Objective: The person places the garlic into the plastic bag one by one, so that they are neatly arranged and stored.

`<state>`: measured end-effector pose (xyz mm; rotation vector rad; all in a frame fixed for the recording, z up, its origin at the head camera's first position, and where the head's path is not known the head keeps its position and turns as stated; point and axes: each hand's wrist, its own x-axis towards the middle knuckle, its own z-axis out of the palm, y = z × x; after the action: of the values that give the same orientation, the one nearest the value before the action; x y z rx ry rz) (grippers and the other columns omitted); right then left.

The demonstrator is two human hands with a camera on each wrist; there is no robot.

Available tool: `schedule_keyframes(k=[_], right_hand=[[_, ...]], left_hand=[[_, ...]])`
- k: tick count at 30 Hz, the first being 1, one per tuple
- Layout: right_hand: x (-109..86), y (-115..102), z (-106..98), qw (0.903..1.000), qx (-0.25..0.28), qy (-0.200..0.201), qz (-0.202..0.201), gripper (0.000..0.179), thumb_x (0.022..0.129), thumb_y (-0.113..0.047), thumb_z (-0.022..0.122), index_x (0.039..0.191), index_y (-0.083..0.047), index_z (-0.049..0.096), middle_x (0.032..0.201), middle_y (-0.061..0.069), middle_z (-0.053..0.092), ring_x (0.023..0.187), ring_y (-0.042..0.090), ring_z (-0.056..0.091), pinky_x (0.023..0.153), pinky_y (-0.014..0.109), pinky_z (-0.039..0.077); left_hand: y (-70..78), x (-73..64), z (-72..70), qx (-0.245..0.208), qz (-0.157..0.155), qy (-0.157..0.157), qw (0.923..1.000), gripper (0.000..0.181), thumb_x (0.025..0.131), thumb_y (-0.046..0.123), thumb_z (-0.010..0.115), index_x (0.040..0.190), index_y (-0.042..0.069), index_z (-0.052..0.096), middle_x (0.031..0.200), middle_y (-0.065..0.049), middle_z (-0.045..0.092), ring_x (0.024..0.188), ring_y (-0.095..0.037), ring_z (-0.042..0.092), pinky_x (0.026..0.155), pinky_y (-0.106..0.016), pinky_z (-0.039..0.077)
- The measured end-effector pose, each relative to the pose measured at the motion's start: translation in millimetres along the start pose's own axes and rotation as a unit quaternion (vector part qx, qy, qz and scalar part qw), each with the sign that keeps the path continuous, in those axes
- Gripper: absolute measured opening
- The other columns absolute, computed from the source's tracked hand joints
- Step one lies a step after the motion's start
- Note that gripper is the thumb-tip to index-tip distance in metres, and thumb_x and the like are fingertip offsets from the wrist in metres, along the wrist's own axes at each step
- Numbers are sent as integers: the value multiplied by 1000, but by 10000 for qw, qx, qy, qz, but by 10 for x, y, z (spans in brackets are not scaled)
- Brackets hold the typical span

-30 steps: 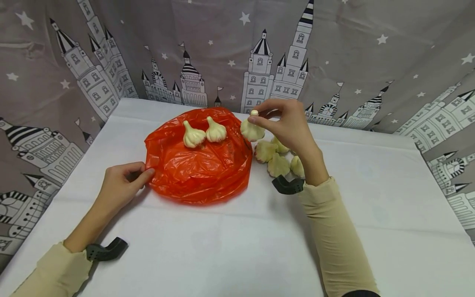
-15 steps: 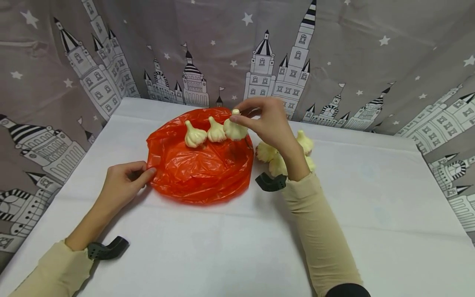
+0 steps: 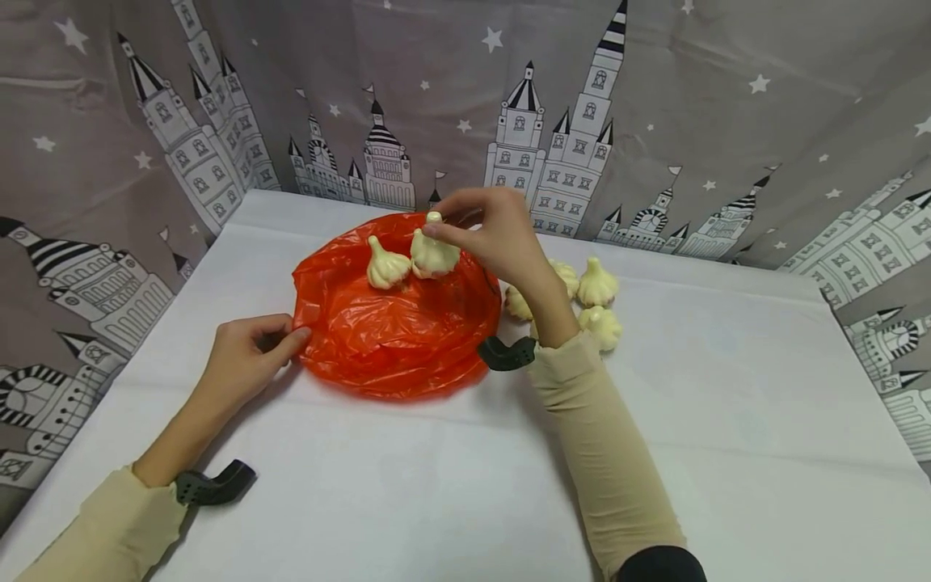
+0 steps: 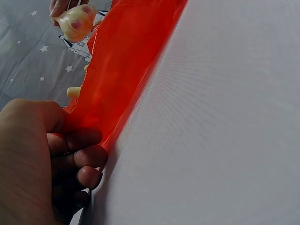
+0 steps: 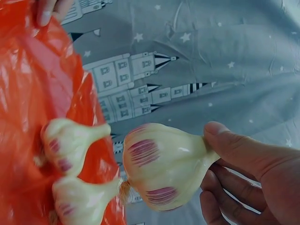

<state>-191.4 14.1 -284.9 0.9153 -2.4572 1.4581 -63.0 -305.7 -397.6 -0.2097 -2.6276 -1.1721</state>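
Observation:
A red plastic bag [image 3: 378, 339] lies spread open on the white table. My left hand [image 3: 250, 356] pinches its left edge between thumb and fingers, as the left wrist view also shows. Over the bag's back part, my right hand [image 3: 494, 234] holds a garlic bulb [image 5: 164, 164] by its stem. That bulb is pale with purple patches and a tuft of roots. Two more bulbs rest on the bag: one garlic bulb [image 3: 387, 265] shows whole from the head, while the other garlic bulb [image 5: 70, 145] is mostly hidden there behind the held one.
To the right of the bag, several garlic bulbs [image 3: 598, 284] stand in a cluster, partly hidden by my right wrist. The white tablecloth [image 3: 364, 485] stretches around them. Behind hangs a grey curtain [image 3: 436, 48] printed with castles and stars.
My right hand has carried its garlic bulb leftward, from the bag's right edge to over the bulbs on the bag. The left hand keeps its pinch on the bag's edge.

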Motion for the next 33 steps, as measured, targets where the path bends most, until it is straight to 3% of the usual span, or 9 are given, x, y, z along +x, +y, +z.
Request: schedule_keyframes(k=[7, 16, 33], right_hand=[[119, -81, 131, 9995, 313, -89, 31, 20, 82, -28, 82, 94, -13, 77, 87, -2, 73, 78, 8, 66, 75, 26, 56], [227, -157, 289, 9997, 206, 78, -44, 19, 82, -25, 82, 93, -10, 77, 86, 0, 73, 74, 7, 67, 71, 21, 55], [397, -274, 753, 9983, 204, -526, 158, 15, 84, -27, 80, 93, -15, 77, 88, -5, 74, 74, 4, 66, 71, 17, 53]], left_hand=[[-19, -16, 8, 59, -60, -25, 10000, 14, 93, 18, 69, 81, 11, 69, 70, -2, 61, 66, -10, 50, 59, -14, 44], [-24, 8, -2, 68, 75, 50, 9999, 15, 91, 15, 70, 78, 12, 68, 66, -1, 58, 64, -9, 48, 55, -17, 39], [-68, 16, 2, -64, 100, 45, 9999, 15, 90, 13, 71, 76, 14, 67, 64, 1, 56, 63, -8, 48, 55, -20, 38]])
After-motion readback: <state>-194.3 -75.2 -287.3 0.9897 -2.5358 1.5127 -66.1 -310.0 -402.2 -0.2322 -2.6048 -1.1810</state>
